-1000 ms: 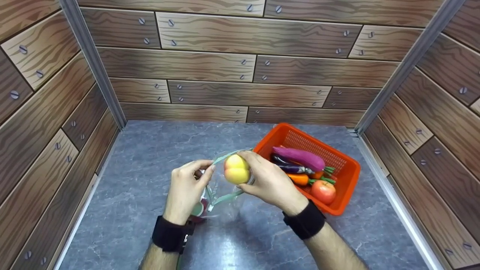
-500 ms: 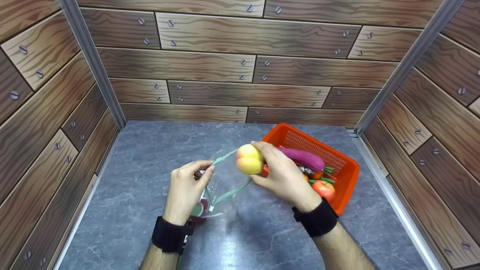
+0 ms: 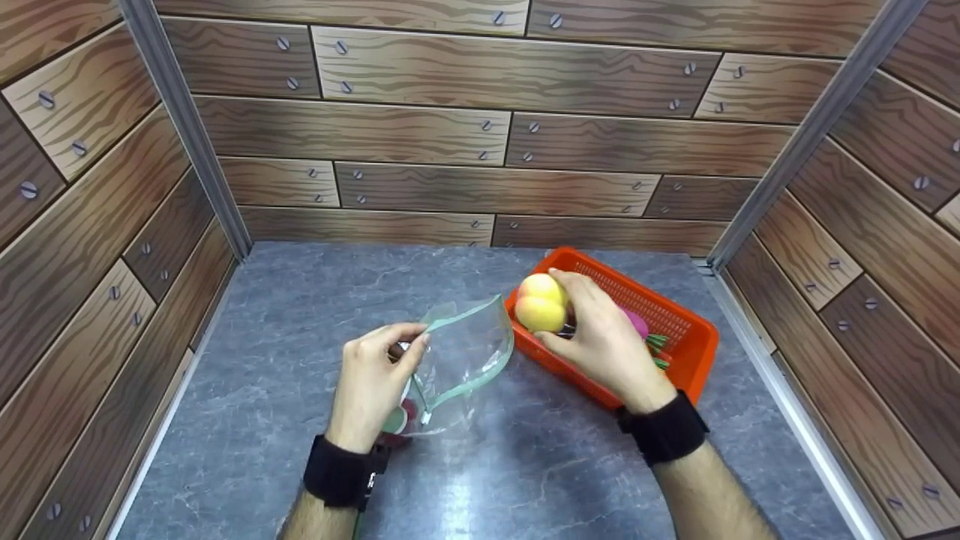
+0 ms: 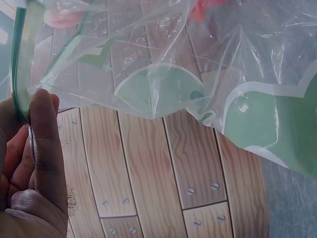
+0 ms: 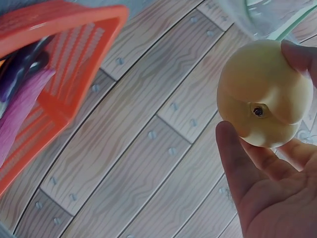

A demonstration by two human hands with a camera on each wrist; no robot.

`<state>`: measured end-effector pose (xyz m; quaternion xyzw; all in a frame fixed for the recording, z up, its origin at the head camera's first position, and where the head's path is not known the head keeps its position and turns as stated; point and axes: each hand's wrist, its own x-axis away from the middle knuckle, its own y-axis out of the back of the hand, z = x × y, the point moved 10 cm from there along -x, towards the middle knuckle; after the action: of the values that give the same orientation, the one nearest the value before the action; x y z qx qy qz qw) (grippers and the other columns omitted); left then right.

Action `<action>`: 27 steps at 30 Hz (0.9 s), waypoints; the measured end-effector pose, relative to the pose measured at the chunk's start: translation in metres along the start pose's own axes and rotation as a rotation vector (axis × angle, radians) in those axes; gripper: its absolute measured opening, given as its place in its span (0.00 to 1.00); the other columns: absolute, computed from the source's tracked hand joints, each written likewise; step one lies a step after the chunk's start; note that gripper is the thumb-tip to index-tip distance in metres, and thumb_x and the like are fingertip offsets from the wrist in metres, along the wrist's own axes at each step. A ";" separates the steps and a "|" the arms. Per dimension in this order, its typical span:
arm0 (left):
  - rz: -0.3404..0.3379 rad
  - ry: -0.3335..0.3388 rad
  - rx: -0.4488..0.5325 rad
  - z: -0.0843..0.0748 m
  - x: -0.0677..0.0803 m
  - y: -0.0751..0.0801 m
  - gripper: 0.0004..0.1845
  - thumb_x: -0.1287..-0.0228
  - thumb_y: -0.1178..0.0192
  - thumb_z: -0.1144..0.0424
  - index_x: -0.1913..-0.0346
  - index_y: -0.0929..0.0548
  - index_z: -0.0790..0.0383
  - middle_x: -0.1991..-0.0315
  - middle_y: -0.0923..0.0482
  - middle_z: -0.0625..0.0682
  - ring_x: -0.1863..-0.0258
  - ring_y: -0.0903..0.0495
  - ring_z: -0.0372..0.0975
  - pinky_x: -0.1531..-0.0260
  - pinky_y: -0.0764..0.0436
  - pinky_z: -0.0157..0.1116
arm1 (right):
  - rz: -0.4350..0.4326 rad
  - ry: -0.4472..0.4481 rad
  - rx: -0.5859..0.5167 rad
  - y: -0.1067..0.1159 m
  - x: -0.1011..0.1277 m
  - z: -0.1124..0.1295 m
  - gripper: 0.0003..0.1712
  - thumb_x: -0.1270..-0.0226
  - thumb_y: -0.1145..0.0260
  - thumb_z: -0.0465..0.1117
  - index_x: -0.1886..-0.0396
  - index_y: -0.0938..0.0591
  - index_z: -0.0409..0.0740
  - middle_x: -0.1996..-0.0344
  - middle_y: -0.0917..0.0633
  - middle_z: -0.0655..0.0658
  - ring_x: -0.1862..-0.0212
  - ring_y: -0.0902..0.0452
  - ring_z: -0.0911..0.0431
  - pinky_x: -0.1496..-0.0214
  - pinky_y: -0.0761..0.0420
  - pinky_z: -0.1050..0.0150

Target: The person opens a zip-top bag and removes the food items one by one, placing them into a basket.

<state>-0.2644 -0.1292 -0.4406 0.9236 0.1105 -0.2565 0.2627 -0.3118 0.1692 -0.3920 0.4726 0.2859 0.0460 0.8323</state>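
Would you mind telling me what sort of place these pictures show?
Probably a staged tabletop booth, not a real kitchen: printed wood-plank walls enclose a grey marble-look table, with an orange basket of toy vegetables on it.

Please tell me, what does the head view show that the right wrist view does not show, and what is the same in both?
Only the head view shows the left hand pinching the rim of the clear bag, the grey table, and both black wrist bands.

Only the right wrist view shows the underside of the peach, with a small dark dimple, and the fingers from the palm side.

Both show the right hand holding the peach, the orange basket with a purple vegetable inside, and the wooden walls.
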 end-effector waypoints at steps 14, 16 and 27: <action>0.006 0.015 -0.001 0.000 0.001 0.000 0.08 0.21 0.22 0.64 0.46 0.01 0.60 0.57 0.01 0.50 0.69 0.10 0.34 0.67 0.11 0.29 | 0.073 -0.161 0.014 0.010 0.010 -0.061 0.52 0.30 0.11 0.37 0.12 0.27 0.36 0.23 0.16 0.31 0.25 0.16 0.34 0.20 0.15 0.33; 0.004 0.015 0.000 0.000 0.001 0.001 0.08 0.21 0.21 0.64 0.46 0.01 0.60 0.57 0.01 0.50 0.69 0.10 0.34 0.67 0.12 0.29 | 0.084 -0.181 0.010 0.011 0.012 -0.068 0.52 0.30 0.12 0.37 0.12 0.27 0.36 0.23 0.17 0.30 0.25 0.17 0.33 0.20 0.16 0.31; 0.004 0.011 0.000 0.001 0.001 0.000 0.07 0.21 0.21 0.64 0.46 0.01 0.59 0.57 0.01 0.49 0.69 0.10 0.34 0.66 0.12 0.29 | 0.127 -0.251 0.038 0.005 0.026 -0.107 0.51 0.29 0.12 0.39 0.12 0.27 0.35 0.23 0.17 0.27 0.31 0.16 0.33 0.26 0.14 0.30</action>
<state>-0.2636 -0.1297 -0.4415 0.9252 0.1101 -0.2508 0.2627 -0.3450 0.2626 -0.4408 0.5075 0.1501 0.0335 0.8478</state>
